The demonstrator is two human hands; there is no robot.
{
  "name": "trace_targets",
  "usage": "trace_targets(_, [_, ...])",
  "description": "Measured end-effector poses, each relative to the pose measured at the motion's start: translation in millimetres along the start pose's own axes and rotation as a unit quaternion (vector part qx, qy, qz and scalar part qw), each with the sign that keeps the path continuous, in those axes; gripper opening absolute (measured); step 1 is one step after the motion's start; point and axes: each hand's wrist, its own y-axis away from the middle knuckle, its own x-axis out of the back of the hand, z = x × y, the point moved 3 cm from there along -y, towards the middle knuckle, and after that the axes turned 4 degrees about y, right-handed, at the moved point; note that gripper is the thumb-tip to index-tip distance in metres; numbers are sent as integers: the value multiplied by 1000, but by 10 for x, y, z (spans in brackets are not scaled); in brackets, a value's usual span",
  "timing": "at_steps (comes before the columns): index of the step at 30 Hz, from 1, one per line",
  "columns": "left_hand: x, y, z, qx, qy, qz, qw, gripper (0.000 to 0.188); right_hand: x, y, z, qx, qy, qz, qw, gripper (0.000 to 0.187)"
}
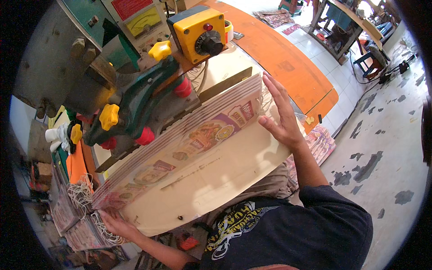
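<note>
A stack of printed plastic banner sheets with food pictures lies slantwise on a cream work board. Its layered far edge runs along the foot of a machine with green arms and red-tipped feet. At the stack's right end my right hand is open, fingers stretched along the edge and thumb apart. My left hand rests against the lower left end, its fingers laid along the corner and partly hidden. White strings hang in a tangle beside the left end, and more show by my right fingers.
A yellow control box with a black knob stands above the machine, near yellow star knobs. An orange table curves away behind. More printed sheets lie in piles at left and right. A wooden stand is far right.
</note>
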Motion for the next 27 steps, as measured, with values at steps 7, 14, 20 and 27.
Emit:
trace_targets(7, [202,-162,-197,2,26,-6,1000,44,0,-3,-9,-3,-22,-3,1000,87])
trace_targets(14, [238,-197,-248,-9,29,-11,999,43,-14,-8,1,-1,-14,-18,1000,86])
trace_targets(20, [207,-182,-224,-6,33,-15,999,41,5,7,20,5,-30,3,1000,79])
trace_targets(27, [299,-251,-294,15,30,-8,999,38,90,47,61,57,-31,78,995,55])
